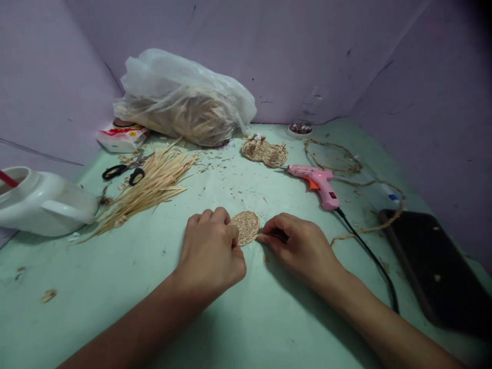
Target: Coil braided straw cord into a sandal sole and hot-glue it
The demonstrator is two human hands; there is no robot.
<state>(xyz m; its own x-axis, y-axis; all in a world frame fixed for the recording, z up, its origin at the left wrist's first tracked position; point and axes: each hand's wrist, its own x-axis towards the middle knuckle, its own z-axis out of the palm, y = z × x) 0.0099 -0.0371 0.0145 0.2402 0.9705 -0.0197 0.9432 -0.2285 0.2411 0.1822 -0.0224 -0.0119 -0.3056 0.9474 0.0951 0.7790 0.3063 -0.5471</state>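
Between my hands lies a small round coil of braided straw (247, 226), wound into a flat disc. My left hand (213, 246) grips the disc's left edge with curled fingers and thumb. At the lower right edge my right hand (294, 243) pinches the end of the straw braid against the disc. From behind the right hand the loose braided cord (365, 229) trails out over the table and loops back to the right. A pink hot glue gun (315, 179) with an orange trigger and a lit red light rests beyond my right hand.
A finished-looking woven piece (265, 152) sits near the glue gun's tip. Left are dry straw strips (154, 179), black-handled scissors (123, 170) and a white jug (46, 205). A plastic bag of straw (184, 102) stands behind. A dark phone (434, 271) and black cable (369, 251) lie right.
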